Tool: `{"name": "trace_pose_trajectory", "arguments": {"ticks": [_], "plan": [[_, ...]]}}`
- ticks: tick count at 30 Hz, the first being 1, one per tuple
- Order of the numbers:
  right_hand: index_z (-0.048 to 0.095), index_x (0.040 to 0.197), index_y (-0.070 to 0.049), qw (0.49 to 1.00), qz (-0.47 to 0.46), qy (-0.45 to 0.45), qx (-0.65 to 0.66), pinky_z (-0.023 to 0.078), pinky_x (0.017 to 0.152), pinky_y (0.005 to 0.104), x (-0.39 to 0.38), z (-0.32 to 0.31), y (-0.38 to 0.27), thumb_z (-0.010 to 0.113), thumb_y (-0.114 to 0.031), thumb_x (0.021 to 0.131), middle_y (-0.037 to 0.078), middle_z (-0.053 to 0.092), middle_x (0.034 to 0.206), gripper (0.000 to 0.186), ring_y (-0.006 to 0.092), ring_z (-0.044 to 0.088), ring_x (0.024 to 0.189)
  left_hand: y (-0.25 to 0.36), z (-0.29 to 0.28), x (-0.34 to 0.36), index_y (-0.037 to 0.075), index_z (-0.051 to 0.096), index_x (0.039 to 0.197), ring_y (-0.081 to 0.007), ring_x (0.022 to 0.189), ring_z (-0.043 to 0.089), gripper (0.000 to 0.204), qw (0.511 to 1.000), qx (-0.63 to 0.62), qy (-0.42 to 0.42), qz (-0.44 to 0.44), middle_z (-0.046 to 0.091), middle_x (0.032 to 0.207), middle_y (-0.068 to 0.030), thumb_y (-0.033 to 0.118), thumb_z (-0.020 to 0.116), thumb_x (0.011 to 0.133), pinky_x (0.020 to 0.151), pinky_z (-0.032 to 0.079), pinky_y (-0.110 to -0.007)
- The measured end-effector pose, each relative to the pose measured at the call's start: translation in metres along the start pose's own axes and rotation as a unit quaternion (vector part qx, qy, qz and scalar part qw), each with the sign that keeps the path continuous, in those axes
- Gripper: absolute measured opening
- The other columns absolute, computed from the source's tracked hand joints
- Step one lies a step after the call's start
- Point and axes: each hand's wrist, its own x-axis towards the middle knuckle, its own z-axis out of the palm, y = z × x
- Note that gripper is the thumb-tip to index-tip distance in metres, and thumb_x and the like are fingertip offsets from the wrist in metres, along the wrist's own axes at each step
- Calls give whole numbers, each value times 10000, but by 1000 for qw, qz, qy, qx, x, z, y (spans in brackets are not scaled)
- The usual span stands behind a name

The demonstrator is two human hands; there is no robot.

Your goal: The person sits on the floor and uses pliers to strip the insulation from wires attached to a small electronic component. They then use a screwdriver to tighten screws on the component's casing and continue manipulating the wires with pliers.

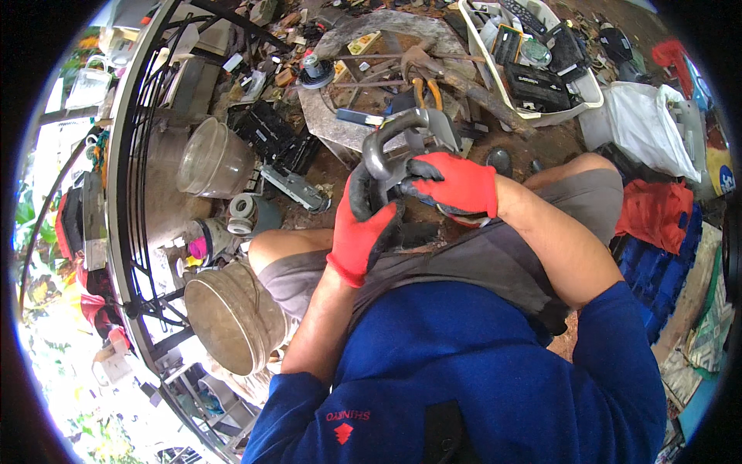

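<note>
Both my hands wear red gloves with black palms and fingers, and they are at a grey appliance part with a thick looped handle [376,155], just above my lap. My left hand [363,224] is closed around its near left side. Over on the other side, my right hand [452,184] has its fingers bent against the part's near right side. What lies under those fingertips is hidden. Just beyond the part, pliers with orange handles [437,94] and a hammer [421,63] rest on a low worn block [321,112].
A white bin [558,116] of dark electronic pieces stands at the far right, with a white sack [649,127] nearer. To my left are a clear tub [207,162], a dirty bucket [224,317] and a dark metal rack [127,178]. Scrap parts [294,189] litter the ground.
</note>
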Motion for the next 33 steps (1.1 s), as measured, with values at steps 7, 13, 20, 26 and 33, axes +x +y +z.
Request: {"name": "trace_pose_trajectory", "arguments": {"ticks": [7, 13, 20, 26, 33], "plan": [[614, 1231, -72, 962, -30, 99, -254, 528, 886, 455, -11, 1, -3, 742, -339, 839, 203, 673, 1072, 491, 382, 658, 1033, 5, 0, 5, -15, 518, 1367, -180, 1156, 594, 572, 994, -39, 69, -81, 628, 1275, -98, -6, 702, 826, 1018, 464, -322], [568, 1218, -93, 930, -167, 64, -322, 536, 822, 467, 6, -3, 4, 749, -353, 816, 147, 644, 1065, 511, 380, 655, 963, 7, -7, 9, -13, 555, 1338, -202, 1167, 604, 610, 993, 56, 34, -101, 620, 1278, -133, 51, 761, 767, 1009, 477, -337], [596, 1170, -145, 877, -285, 18, -386, 540, 712, 433, 3, -4, 18, 728, -291, 820, 110, 639, 969, 402, 328, 669, 853, 15, -17, 8, 13, 601, 1283, -362, 1115, 637, 553, 947, 303, -91, -46, 643, 1198, -211, 166, 734, 769, 982, 490, -409], [629, 1065, -144, 908, -278, 20, -313, 534, 674, 439, 6, -4, 22, 747, -266, 806, 102, 631, 927, 309, 329, 659, 794, 15, -31, 23, 21, 646, 1212, -365, 1017, 679, 441, 947, 276, -156, -55, 696, 1088, -206, 149, 641, 791, 903, 519, -414], [642, 1073, -97, 880, -281, 116, -366, 543, 762, 455, 5, -2, 16, 795, -217, 749, 134, 654, 1036, 379, 358, 661, 902, 1, -38, 22, -19, 658, 1156, -285, 968, 695, 413, 945, 304, -97, -69, 729, 1024, -181, 250, 720, 849, 853, 530, -398]]}}
